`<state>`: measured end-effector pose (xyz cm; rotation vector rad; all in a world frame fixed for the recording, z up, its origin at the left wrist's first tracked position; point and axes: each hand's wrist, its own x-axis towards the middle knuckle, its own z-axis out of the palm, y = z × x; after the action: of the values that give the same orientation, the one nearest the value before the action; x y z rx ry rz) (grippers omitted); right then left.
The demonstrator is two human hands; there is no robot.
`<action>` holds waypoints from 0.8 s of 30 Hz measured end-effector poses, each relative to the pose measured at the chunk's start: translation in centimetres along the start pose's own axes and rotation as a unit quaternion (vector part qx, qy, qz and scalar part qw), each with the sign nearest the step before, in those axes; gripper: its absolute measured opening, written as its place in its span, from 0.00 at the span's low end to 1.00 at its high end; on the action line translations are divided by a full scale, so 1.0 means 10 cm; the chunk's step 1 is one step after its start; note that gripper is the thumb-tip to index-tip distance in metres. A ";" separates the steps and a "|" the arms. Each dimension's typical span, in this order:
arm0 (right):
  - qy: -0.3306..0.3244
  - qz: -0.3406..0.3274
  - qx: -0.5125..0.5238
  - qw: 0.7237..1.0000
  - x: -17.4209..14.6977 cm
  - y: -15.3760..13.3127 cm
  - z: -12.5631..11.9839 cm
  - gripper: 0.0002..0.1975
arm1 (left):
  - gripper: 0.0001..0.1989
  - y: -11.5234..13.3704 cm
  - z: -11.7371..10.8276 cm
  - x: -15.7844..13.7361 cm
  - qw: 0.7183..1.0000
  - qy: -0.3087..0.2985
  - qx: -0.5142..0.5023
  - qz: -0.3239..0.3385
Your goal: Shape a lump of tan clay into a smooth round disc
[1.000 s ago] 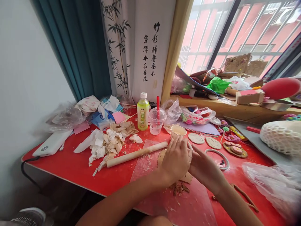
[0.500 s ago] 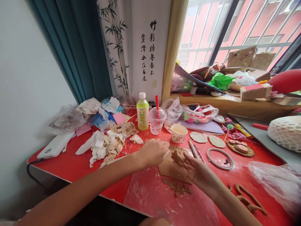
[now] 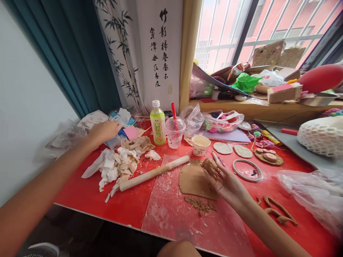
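My right hand (image 3: 226,182) holds a rough brown lump of clay (image 3: 209,167) above a flat slab of clay (image 3: 193,184). The slab lies on a clear plastic sheet (image 3: 160,217), and crumbled clay scraps (image 3: 200,205) lie along its near edge. At the far left, my left hand (image 3: 105,131) reaches over a blue tissue pack (image 3: 114,142); its fingers are turned down and partly hidden, so their grip does not show. A wooden rolling pin (image 3: 154,174) lies to the left of the slab.
Crumpled tissues (image 3: 124,162) are heaped on the red table (image 3: 88,192). Behind the slab stand a green drink bottle (image 3: 158,125), a plastic cup with a red straw (image 3: 174,134) and a paper cup (image 3: 200,145). Clay discs, a ring (image 3: 247,169) and clay strips (image 3: 280,210) lie to the right.
My left hand has moved from beside the clay lump to the tissue pack at the far left, uncovering the rolling pin. The right hand keeps the lump over the slab. The view has shifted slightly.
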<state>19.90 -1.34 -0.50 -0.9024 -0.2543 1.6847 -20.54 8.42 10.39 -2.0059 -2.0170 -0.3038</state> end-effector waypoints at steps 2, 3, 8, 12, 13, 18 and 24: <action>0.010 -0.004 0.007 1.000 0.00 -0.01 0.01 0.09 | 0.21 -0.22 0.10 -0.06 1.000 -0.012 0.008 -0.028; 0.012 -0.005 0.006 1.000 0.00 -0.01 0.02 0.09 | 0.21 -0.30 0.16 -0.08 0.999 -0.014 0.009 -0.040; 0.007 0.006 0.014 1.000 0.04 0.00 -0.01 0.09 | 0.15 -0.52 0.40 0.00 0.996 -0.006 -0.017 -0.084; 0.032 0.023 0.031 0.999 0.01 -0.03 0.01 0.11 | 0.16 -0.57 0.32 0.21 0.993 0.042 -0.052 -0.100; 0.039 0.029 0.033 0.998 -0.01 -0.03 0.02 0.11 | 0.16 -0.58 0.28 0.27 0.989 0.077 -0.057 -0.113; 0.020 0.040 0.022 0.999 -0.03 -0.02 0.02 0.09 | 0.32 -0.55 0.09 0.51 0.958 0.231 -0.084 -0.150; -0.038 0.015 -0.051 0.998 -0.01 0.03 -0.04 0.06 | 0.28 -0.32 -0.26 0.44 0.907 0.386 -0.141 -0.094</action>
<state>19.92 -1.60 -0.92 -0.9233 -0.3816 1.7492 -23.60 11.67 14.48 -1.4504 -1.6814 -1.2681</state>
